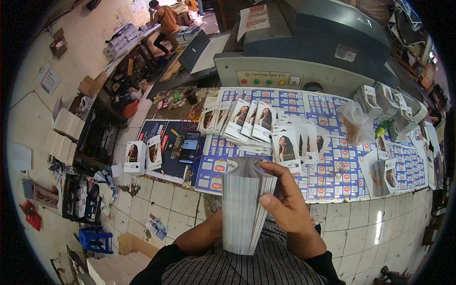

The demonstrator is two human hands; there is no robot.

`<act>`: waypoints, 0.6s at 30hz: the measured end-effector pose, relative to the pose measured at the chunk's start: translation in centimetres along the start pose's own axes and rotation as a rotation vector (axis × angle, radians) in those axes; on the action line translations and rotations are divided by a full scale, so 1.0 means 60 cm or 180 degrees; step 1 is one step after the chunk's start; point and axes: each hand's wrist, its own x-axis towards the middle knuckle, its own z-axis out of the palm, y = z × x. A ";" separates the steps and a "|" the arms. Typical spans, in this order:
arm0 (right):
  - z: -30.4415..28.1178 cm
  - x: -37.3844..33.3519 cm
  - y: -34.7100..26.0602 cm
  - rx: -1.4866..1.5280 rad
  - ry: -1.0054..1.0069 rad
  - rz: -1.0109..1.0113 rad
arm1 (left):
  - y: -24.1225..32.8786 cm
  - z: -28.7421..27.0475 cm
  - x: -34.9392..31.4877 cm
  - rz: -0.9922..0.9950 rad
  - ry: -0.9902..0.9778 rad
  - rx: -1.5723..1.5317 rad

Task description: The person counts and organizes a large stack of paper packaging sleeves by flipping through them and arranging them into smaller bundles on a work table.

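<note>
A thick stack of printed cards (242,209) stands upright in front of my body, its pale long edges facing up toward me. The cards fan slightly apart at the top right. My right hand (286,202) grips the stack's right side, thumb on the near edges and fingers bent over the far top corner. Behind the stack goes my left forearm (199,232); that hand's fingers are hidden. Just beyond, on the table, lie overlapping piles of white cards (247,121) with a picture of a long-haired person. More such cards (287,145) spread to their right.
The table (327,183) is covered with blue printed sheets. A phone (190,147) and two small card piles (135,156) lie left. At right are a plastic bag (356,123) and bundled stacks (396,173). A large machine (304,57) stands behind; another person (166,23) is far off.
</note>
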 end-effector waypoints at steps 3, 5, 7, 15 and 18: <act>0.007 0.000 -0.012 0.0183 0.0162 0.0259 | 0.008 0.014 -0.001 0.0010 0.0127 0.0190; 0.010 0.000 -0.013 0.0238 0.0157 0.0289 | 0.014 0.023 -0.003 -0.0109 0.0205 0.0136; 0.011 0.000 -0.012 0.0289 0.0151 0.0291 | 0.009 0.017 0.000 -0.0085 0.0240 0.0032; 0.013 -0.004 0.006 0.0339 0.0783 -0.0246 | -0.017 -0.019 0.001 0.0219 0.0075 0.0059; -0.014 -0.006 0.014 -0.1892 0.0235 -0.0654 | -0.020 -0.032 -0.007 0.0056 0.0113 0.0093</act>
